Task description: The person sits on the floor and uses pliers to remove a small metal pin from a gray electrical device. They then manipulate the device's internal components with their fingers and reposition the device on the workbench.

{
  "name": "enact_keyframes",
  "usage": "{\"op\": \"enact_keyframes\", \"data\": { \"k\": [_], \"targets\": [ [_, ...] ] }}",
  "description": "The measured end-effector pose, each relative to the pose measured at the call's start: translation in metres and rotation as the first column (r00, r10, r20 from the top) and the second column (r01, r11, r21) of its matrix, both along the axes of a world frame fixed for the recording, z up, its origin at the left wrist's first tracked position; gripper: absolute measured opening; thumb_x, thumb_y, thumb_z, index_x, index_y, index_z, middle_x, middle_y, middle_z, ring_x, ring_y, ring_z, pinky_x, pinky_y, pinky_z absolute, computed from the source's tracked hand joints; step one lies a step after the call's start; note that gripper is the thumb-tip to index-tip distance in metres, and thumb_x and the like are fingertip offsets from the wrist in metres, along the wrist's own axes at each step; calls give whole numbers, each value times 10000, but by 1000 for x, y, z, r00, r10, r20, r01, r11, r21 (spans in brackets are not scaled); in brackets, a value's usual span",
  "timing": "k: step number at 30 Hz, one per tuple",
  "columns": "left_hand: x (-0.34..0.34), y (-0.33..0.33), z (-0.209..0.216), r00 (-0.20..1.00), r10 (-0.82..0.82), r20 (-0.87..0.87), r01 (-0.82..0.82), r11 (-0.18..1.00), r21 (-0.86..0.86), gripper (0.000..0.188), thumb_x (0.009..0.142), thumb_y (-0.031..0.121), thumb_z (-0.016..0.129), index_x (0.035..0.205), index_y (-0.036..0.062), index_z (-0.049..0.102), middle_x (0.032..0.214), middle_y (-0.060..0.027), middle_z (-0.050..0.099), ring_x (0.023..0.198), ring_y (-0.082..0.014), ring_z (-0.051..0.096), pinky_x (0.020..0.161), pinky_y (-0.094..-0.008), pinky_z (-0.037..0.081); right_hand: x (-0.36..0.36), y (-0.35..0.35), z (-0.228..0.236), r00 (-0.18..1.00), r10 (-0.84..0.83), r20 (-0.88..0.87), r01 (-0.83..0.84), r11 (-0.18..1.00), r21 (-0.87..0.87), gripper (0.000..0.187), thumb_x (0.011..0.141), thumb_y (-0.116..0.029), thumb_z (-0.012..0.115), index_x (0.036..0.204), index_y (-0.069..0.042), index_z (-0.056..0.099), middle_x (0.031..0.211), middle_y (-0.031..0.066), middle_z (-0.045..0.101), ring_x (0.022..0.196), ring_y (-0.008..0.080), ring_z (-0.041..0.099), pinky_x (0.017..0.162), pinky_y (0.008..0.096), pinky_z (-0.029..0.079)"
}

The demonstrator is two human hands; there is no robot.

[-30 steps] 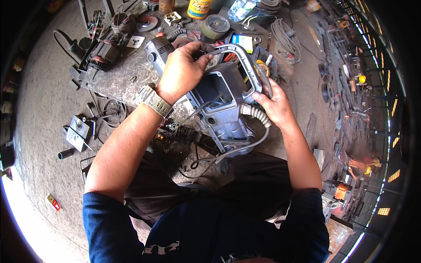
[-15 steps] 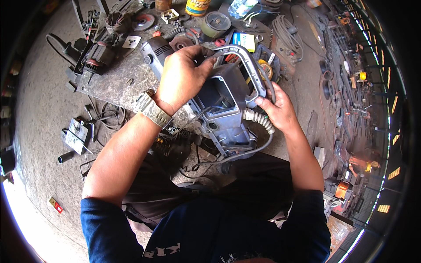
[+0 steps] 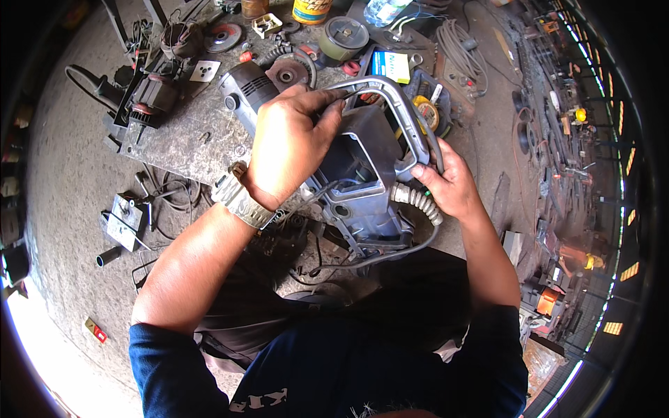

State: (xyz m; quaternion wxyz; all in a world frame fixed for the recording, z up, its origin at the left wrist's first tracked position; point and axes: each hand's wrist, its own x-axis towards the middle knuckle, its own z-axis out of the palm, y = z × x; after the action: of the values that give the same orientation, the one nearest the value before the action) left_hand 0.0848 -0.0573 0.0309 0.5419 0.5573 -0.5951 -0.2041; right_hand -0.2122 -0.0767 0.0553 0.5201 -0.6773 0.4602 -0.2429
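Observation:
A grey power tool body (image 3: 373, 139) with an open boxy housing and a dark motor end (image 3: 251, 87) lies tilted in front of me. Its curved handle (image 3: 398, 101) is open, showing the channel inside. A grey cable (image 3: 428, 132) follows the handle's curve. My left hand (image 3: 296, 132), with a watch on the wrist, pinches at the handle's far left end, closed on the cable; its fingertips partly hide the spot. My right hand (image 3: 451, 181) grips the handle's near right end, thumb on top and fingers behind. Below it hangs a ribbed grey sleeve (image 3: 418, 200).
Beyond the tool are a grinding disc (image 3: 287, 73), a round dark green container (image 3: 343, 38), a blue and yellow box (image 3: 391, 66), a tape measure (image 3: 426, 111) and coiled cable (image 3: 460, 52). Motor parts (image 3: 153, 94) lie at left, a small metal block (image 3: 125, 221) nearer.
The tool's near end has swung slightly to the right, and my right hand has shifted a little right and down with the handle. My left hand keeps its pinch at the handle's far end.

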Motion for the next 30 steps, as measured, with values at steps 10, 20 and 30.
{"op": "enact_keyframes", "data": {
  "k": [10, 20, 30],
  "targets": [
    [-4, 2, 1, 995, 34, 98, -29, 998, -52, 204, 889, 99, 797, 1080, 30, 816, 808, -158, 650, 711, -338, 675, 649, -436, 539, 1, -1, 3, 1000, 21, -8, -21, 1000, 23, 522, 1010, -148, 753, 1449, 32, 535, 1221, 56, 704, 1118, 127, 653, 1036, 316, 516],
    [-3, 1, 5, 972, -34, 234, 51, 996, -67, 249, 896, 114, 784, 1138, 55, 791, 860, -120, 642, 767, -327, 690, 683, -434, 570, -1, -1, 3, 999, 30, -15, -30, 1000, 8, 454, 1024, -146, 736, 1408, 19, 561, 1166, 28, 705, 1075, 107, 648, 1011, 295, 514],
    [8, -4, 12, 915, -125, 384, 189, 973, -134, 308, 831, 67, 813, 1136, 44, 774, 895, -117, 675, 817, -332, 713, 722, -418, 590, 2, -1, 1, 998, 64, -10, -64, 998, -23, 455, 1028, -134, 725, 1426, 13, 562, 1151, 19, 704, 1068, 105, 642, 1004, 299, 513]
  ]
}}
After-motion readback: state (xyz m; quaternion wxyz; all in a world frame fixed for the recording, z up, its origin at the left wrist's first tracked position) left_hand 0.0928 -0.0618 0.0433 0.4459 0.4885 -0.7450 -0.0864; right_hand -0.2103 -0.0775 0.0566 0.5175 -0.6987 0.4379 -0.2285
